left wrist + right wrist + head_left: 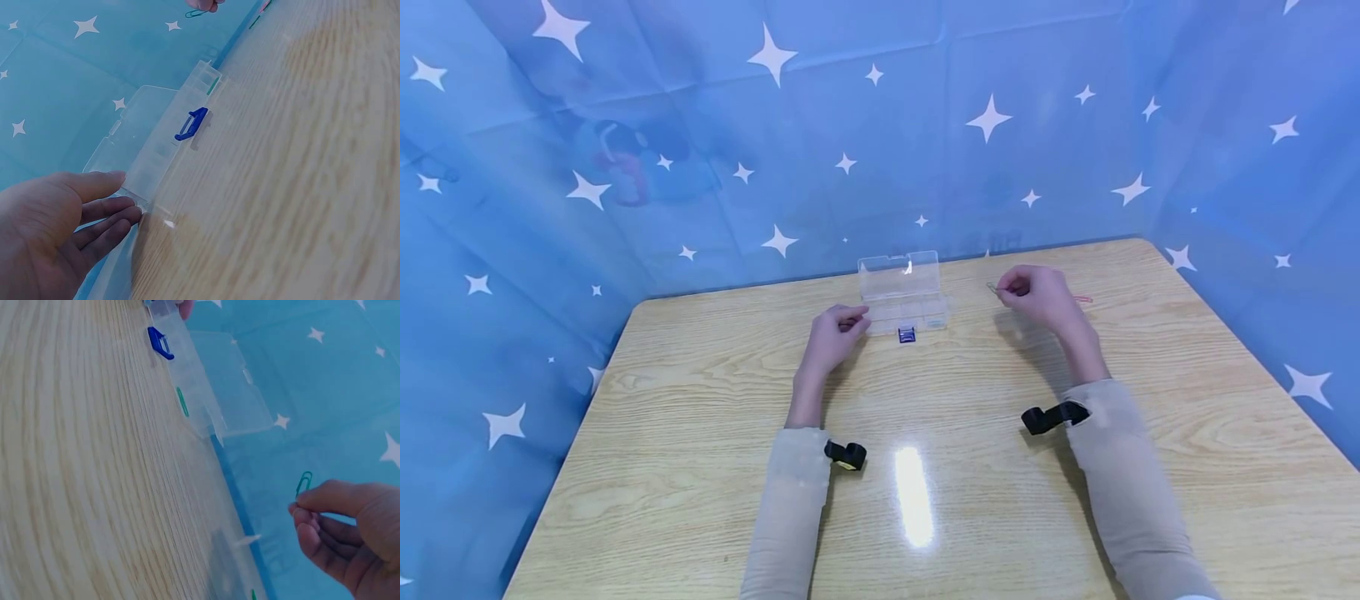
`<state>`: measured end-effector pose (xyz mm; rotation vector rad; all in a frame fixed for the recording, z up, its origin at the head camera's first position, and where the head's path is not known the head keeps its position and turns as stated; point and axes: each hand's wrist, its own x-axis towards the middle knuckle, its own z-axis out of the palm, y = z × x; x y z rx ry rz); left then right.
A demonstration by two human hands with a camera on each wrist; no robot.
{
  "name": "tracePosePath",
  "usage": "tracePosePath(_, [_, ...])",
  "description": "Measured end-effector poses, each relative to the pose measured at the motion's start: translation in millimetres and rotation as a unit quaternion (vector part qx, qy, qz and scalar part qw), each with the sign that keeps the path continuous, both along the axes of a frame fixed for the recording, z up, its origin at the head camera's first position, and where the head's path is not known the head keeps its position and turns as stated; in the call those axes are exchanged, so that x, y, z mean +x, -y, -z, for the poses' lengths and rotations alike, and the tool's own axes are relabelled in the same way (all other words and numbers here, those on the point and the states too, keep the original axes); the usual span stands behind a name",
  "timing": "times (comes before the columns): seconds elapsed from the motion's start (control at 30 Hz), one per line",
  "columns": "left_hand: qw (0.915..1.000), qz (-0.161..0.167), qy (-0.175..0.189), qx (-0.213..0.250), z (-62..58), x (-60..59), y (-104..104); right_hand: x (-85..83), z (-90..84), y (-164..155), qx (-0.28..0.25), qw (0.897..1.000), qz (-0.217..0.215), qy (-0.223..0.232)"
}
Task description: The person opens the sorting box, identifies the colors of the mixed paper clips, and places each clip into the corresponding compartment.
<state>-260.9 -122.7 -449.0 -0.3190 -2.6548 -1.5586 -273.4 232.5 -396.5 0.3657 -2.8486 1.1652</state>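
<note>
My right hand (1037,293) pinches a green paper clip (304,482) between thumb and fingertips, raised to the right of a clear plastic box (887,318). The box stands on the table with its clear lid (898,275) raised at the back. A blue latch (192,124) is at the middle of its front. Inside, at the right end, lies another green paper clip (182,402). My left hand (833,335) is at the box's left end, its fingers loosely bent and fingertips right at the corner, thumb apart from them.
A red paper clip (1082,298) lies on the wooden table (700,433) just beyond my right hand, with a green one (254,22) near it. Behind the table hangs a blue cloth (850,125) with white stars, close to the box's lid.
</note>
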Motion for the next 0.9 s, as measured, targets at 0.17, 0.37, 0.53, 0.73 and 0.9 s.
tracePosePath(0.17, [1.0,0.002,-0.003,0.003,0.3,0.2,0.5,0.3,0.1,7.9,-0.004,1.0,-0.01,-0.001])
tracePosePath(0.37, [1.0,-0.001,-0.008,-0.003,0.4,-0.1,0.1,-4.6,4.1,17.5,0.0,1.0,-0.013,0.001])
tracePosePath(0.53, [1.0,0.0,-0.007,-0.004,1.1,-0.8,0.3,-7.3,5.4,26.8,0.003,1.0,-0.018,0.009])
tracePosePath(0.73, [1.0,0.0,-0.004,-0.005,0.1,-0.8,0.6,-10.1,3.3,40.1,0.006,0.999,-0.035,0.016])
tracePosePath(0.9, [1.0,-0.001,-0.001,-0.006,-1.4,-0.4,1.0,-11.8,2.9,52.0,0.003,0.999,-0.047,0.015])
